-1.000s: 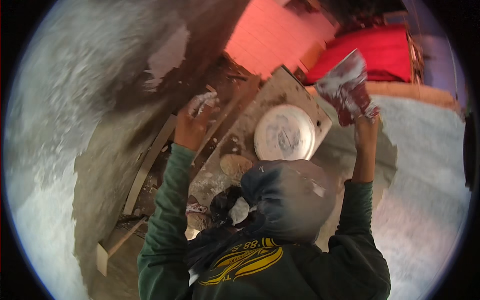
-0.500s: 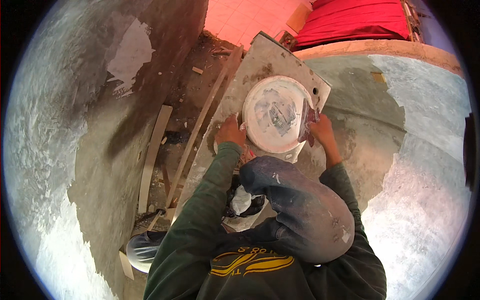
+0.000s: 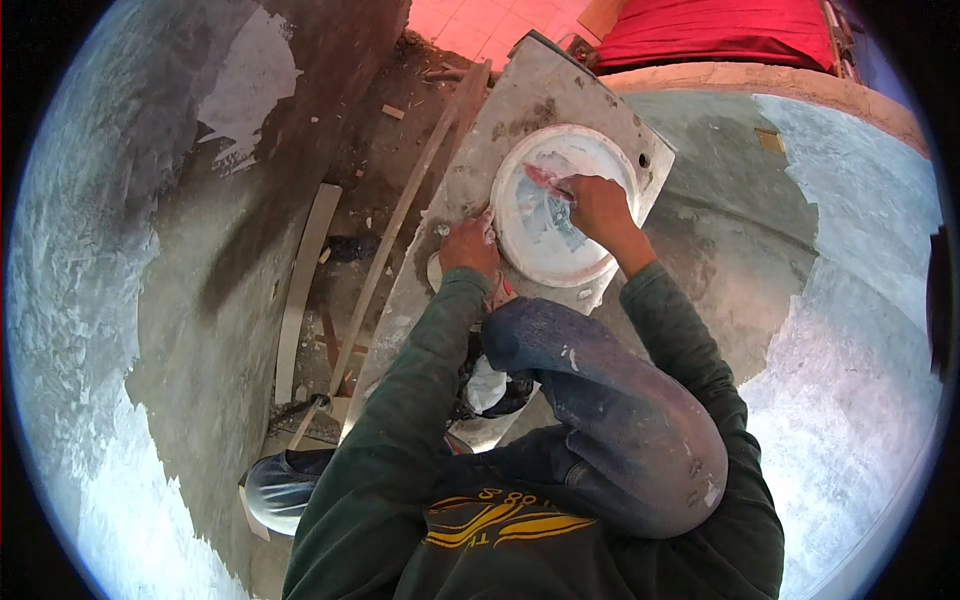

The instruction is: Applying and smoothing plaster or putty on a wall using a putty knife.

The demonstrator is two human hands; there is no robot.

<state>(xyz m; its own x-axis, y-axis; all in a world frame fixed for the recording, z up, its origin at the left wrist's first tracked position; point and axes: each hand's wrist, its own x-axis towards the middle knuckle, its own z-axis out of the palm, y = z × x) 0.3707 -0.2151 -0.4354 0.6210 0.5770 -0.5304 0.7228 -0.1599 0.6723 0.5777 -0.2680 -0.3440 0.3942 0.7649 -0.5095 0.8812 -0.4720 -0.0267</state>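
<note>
A round white bucket [image 3: 540, 273] stands on a rough, stained board, its inside smeared with pale paste. My left hand [image 3: 470, 246] is closed at the bucket's left rim, its fingers partly hidden. Over the opening, my right hand [image 3: 603, 212] grips a reddish putty scraper [image 3: 543, 177]. The scraper's blade points left, inside the rim. Most of its handle is covered by my fingers.
The board [image 3: 520, 100] slants away between two partly plastered walls [image 3: 210, 200]. Wooden strips [image 3: 308, 290] and debris lie to its left. Below the bucket, near my bent knee [image 3: 600, 360], is a black bag with something white [image 3: 485, 386]. Red cloth [image 3: 715, 35] lies beyond.
My right hand has moved left with the scraper, from the bucket's right rim to over its opening. The left hand stays at the left rim; the view has shifted slightly.
</note>
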